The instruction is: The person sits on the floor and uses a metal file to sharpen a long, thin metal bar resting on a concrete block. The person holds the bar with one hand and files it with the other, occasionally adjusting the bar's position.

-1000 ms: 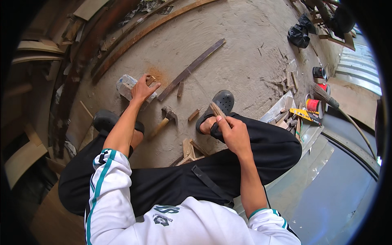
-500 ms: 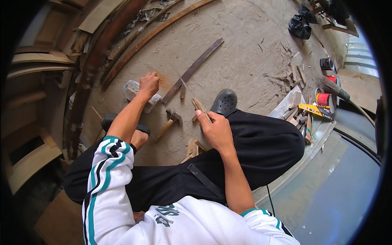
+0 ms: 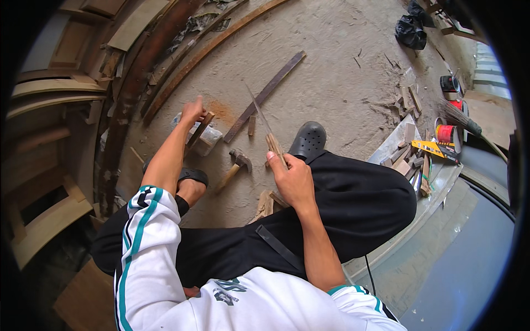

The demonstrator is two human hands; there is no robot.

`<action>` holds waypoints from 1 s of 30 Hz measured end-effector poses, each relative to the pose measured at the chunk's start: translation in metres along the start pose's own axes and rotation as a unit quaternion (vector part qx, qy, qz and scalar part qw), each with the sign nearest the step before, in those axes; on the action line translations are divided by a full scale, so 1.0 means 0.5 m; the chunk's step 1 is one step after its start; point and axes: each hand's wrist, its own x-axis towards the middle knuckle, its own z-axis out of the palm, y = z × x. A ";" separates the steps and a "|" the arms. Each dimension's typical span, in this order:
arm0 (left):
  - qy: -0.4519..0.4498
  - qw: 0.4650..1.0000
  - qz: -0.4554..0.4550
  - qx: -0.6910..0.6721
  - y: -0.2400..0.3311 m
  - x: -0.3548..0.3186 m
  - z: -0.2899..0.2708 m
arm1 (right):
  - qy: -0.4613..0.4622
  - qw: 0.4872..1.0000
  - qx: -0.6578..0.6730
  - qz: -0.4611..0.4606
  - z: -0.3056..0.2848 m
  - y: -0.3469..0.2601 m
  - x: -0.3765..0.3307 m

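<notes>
My right hand [image 3: 292, 179] is closed around the wooden handle of a handsaw [image 3: 259, 113], whose thin tapering blade points up and left over the floor. At the left, my left hand [image 3: 193, 110] is closed on a short dark brown strip of wood [image 3: 200, 129], though its fingers are partly hidden. That strip slants across a clear plastic-wrapped block [image 3: 208, 140]. Reddish sawdust [image 3: 222, 112] lies just right of the hand. A claw hammer [image 3: 234, 168] rests between my feet. Beyond it are a small wood offcut [image 3: 252, 126] and a long dark wood strip [image 3: 265, 96].
Curved timber and wooden frames [image 3: 49, 88] crowd the left side. On the right, wood scraps [image 3: 406, 157] lie by a yellow-and-black package [image 3: 436, 149], red-and-black cans [image 3: 446, 132] and a brush broom [image 3: 458, 118]. Black plastic bags [image 3: 410, 36] sit at the far right.
My left hand has shifted slightly left and turned, and the short wood strip now shows beside it. The saw blade has swung to a different angle, showing more clearly.
</notes>
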 end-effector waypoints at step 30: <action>0.102 0.931 0.268 0.224 -0.182 -0.040 0.030 | -0.094 0.994 0.044 -0.037 0.160 0.049 0.001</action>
